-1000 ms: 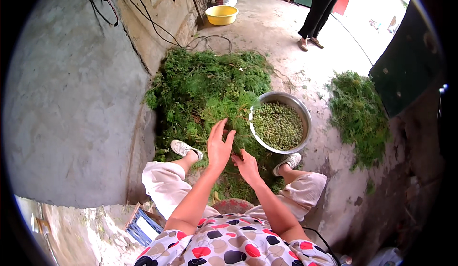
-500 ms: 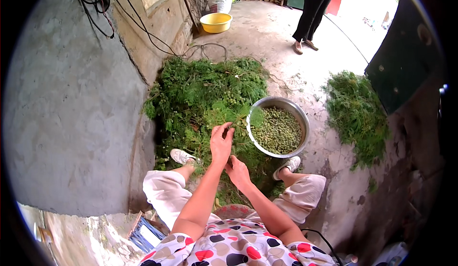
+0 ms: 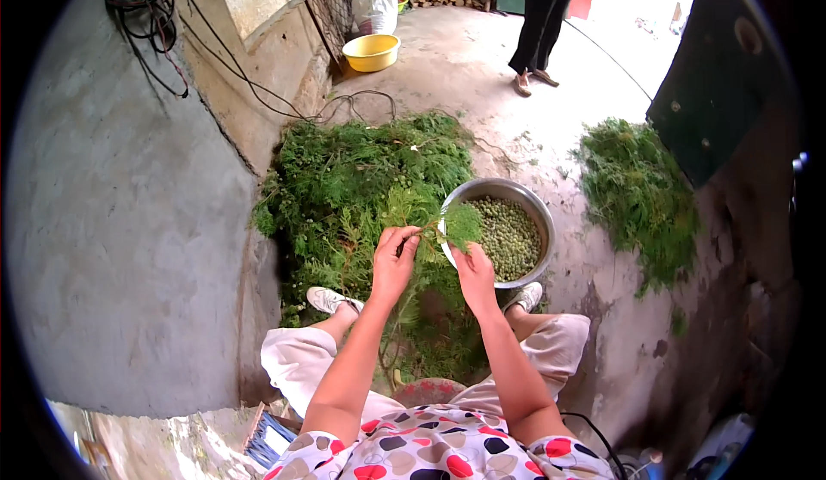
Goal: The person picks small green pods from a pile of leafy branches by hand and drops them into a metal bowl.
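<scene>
My left hand pinches the stem of a small green leafy sprig held just over the near rim of a metal bowl. My right hand grips the same sprig from the other side, fingers closed on its foliage. The bowl sits on the concrete ground and holds several small green seeds or buds. A big heap of the same green branches lies in front of me, left of the bowl.
A second heap of greenery lies to the right by a dark door. A concrete wall with black cables runs along the left. Farther off stand a yellow basin and another person's legs.
Both hands have come together on the sprig near the bowl's rim; a second ago the left hand was raised with fingers apart over the heap.
</scene>
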Motion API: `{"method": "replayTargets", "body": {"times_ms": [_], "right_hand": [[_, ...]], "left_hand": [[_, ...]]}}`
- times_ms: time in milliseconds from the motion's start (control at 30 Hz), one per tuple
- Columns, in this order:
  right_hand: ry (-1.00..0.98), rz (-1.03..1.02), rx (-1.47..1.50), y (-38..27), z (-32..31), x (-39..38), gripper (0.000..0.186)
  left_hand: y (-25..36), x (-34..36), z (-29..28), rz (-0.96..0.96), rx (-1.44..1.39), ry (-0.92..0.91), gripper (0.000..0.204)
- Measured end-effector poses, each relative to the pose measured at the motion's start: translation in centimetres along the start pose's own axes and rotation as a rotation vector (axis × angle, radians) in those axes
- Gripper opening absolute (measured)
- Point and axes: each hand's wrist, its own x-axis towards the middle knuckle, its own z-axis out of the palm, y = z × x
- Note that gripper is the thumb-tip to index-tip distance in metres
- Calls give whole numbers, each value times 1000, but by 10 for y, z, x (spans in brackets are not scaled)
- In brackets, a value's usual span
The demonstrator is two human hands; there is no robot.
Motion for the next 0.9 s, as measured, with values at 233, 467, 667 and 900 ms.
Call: {"method": "replayTargets", "body": {"times_ms": [233, 467, 667, 900], "right_hand": [[-132, 415, 588, -8, 13, 1, 26], [-106, 377, 420, -15, 15, 0, 15], [-24, 238, 181, -14, 17, -1, 15], [145, 321, 221, 56, -44, 29, 28]], "left_hand": [[9, -2, 1, 52, 28, -34, 15], [3, -1, 0, -132, -70, -169, 9], [-1, 1, 9, -97, -89, -141, 11], [8, 9, -7, -194, -229, -190, 11]]}}
